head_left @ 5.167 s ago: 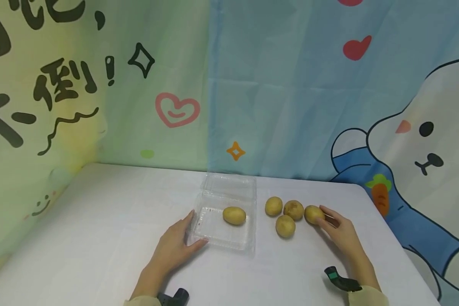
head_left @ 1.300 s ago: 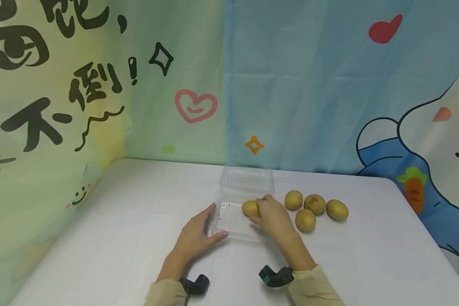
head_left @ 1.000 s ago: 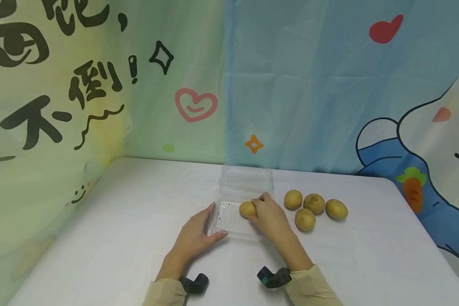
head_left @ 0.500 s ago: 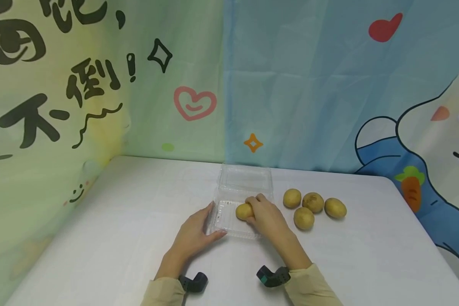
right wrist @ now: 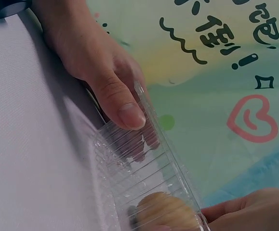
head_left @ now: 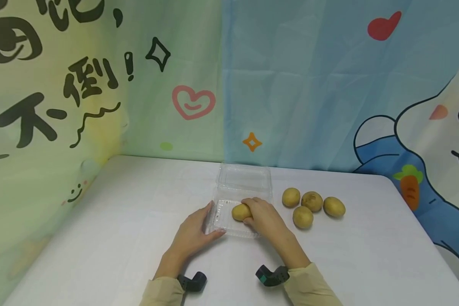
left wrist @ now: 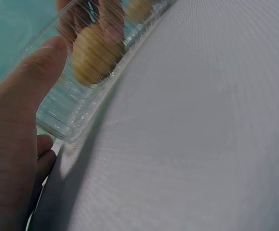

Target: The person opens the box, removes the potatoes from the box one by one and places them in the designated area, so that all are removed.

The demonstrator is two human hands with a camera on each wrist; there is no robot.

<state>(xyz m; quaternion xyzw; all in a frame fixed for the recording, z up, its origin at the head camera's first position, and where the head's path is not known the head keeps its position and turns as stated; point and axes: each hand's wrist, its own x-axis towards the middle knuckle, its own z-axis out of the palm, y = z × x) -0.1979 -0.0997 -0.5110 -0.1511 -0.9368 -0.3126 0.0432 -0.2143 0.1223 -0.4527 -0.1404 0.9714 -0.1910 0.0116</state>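
An open clear plastic clamshell box (head_left: 232, 233) lies on the white table, its lid (head_left: 245, 175) folded back toward the curtain. My left hand (head_left: 191, 232) holds the box by its front left corner, thumb along the near wall and fingers on the left side. Inside the tray, a yellow-skinned potato (head_left: 240, 212) is gripped by my right hand (head_left: 265, 216), whose fingers come over it from the right. Through the ribbed wall, the left wrist view shows that same potato (left wrist: 93, 55) with fingertips against it.
Several loose potatoes lie in a cluster to the right of the box, among them a rounder one (head_left: 302, 217) in front and an oval one (head_left: 334, 207) furthest right. A printed curtain (head_left: 290, 85) hangs behind the table (head_left: 118, 238).
My right hand has left the rightmost loose potato and taken hold of the one in the box, then shifted it leftward within the tray. The left hand stays at the box corner.
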